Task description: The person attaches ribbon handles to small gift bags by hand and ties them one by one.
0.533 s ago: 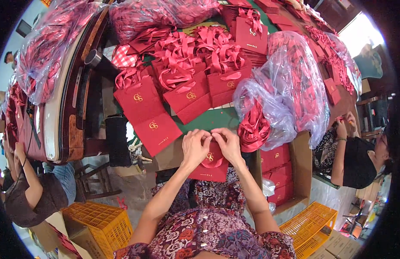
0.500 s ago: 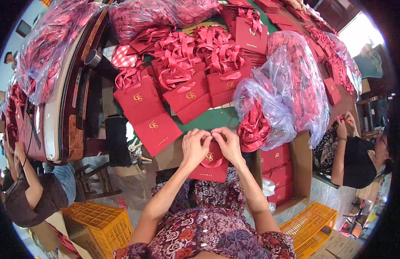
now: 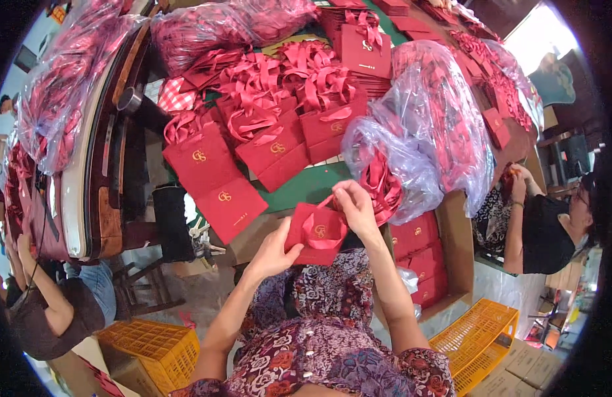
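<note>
A small red paper gift bag (image 3: 320,230) with a gold emblem is held in front of my lap. My left hand (image 3: 274,251) grips its left edge, thumb on the face and fingers behind. My right hand (image 3: 356,210) pinches a red ribbon (image 3: 327,200) at the bag's top right corner; a ribbon loop hangs over the front. Just beyond lie two flat red bags (image 3: 230,210), overlapping, and piles of bags with ribbon handles (image 3: 277,149). Close to my right hand, a bundle of red ribbons (image 3: 380,192) spills from a clear plastic bag (image 3: 418,175).
An open cardboard box (image 3: 459,255) of red bags stands at my right. Keys (image 3: 199,233) hang near the table edge beside a black container (image 3: 172,221). Yellow crates (image 3: 150,347) flank me. A person in black (image 3: 550,238) works at right, another person (image 3: 58,308) at left.
My hands have moved apart. The left shifted down and left onto the bag's side, while the right rose slightly, pulling at the ribbon. The bag has turned and come up; the view shifted slightly.
</note>
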The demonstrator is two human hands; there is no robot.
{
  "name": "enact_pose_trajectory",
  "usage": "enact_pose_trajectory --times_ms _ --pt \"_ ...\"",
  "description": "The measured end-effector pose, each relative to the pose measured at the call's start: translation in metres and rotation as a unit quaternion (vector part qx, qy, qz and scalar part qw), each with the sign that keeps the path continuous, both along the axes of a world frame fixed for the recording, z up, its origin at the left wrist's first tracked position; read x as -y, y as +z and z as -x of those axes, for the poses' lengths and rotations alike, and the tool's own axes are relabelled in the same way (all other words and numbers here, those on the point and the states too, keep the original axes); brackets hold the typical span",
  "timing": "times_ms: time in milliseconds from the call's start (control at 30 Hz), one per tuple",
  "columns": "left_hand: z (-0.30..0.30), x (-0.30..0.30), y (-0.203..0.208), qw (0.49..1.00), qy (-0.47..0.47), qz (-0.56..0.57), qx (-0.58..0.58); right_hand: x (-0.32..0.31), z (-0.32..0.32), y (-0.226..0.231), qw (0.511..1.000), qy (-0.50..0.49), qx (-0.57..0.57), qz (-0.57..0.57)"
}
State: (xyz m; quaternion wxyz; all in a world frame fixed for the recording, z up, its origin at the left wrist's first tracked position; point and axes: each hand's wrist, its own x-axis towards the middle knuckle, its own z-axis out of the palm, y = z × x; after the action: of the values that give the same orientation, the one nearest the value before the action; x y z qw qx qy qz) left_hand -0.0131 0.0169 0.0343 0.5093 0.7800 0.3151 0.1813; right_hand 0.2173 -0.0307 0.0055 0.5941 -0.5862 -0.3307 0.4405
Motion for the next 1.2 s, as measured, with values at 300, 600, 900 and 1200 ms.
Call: enact_pose_trajectory --times_ms 300,600,900,1200 --pt "0.023 0.009 0.020 0.996 -0.059 0.049 -0.053 -0.017 -0.033 0.018 0.989 -0.066 0.112 0.067" --pt "0.031 -0.016 0.062 0.980 0.195 -0.020 0.039 0.037 -0.020 0.075 0.886 -0.010 0.451 0.105" --pt "-0.044 0.042 0.044 0.970 0.091 -0.205 -0.098 0.062 -0.019 0.033 0.770 0.024 0.613 0.175" --pt "-0.069 0.049 -0.025 0.983 0.071 -0.141 -0.089 0.048 -0.016 0.044 0.842 -0.054 0.532 0.076"
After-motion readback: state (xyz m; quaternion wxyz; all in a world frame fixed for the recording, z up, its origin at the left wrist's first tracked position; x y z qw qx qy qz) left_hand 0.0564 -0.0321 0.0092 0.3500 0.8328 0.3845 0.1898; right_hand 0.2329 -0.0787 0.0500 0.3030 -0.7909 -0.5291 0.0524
